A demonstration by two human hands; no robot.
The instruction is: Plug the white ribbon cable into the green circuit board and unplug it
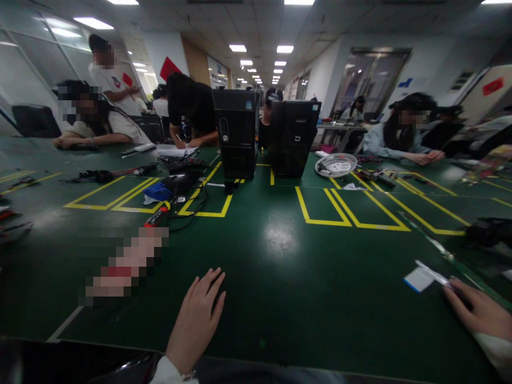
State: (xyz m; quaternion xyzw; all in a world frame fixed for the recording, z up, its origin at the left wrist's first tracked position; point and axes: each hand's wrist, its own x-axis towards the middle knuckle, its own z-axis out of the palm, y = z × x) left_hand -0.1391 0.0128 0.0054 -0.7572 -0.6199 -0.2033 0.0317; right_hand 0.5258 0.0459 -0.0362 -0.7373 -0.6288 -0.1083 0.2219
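Note:
My left hand (200, 312) lies palm down on the green table (280, 298), fingers stretched out, holding nothing. At the right, my right hand (476, 306) pinches the near end of a white flat ribbon cable (424, 277) with a blue edge. The cable looks folded, and its wider end is on or just above the table; I cannot tell which. Part of the right hand's fingers is hidden. Ahead and left of my left hand, a red-and-black tool handle (157, 216) sticks out beyond a pixelated patch.
Two black computer towers (239, 133) stand ahead at the middle. A round white basket (336, 165) with small parts sits right of them. Black cables (188, 181) and a blue item (158, 192) lie left. Yellow tape (326, 221) marks boxes. Several people sit or stand around.

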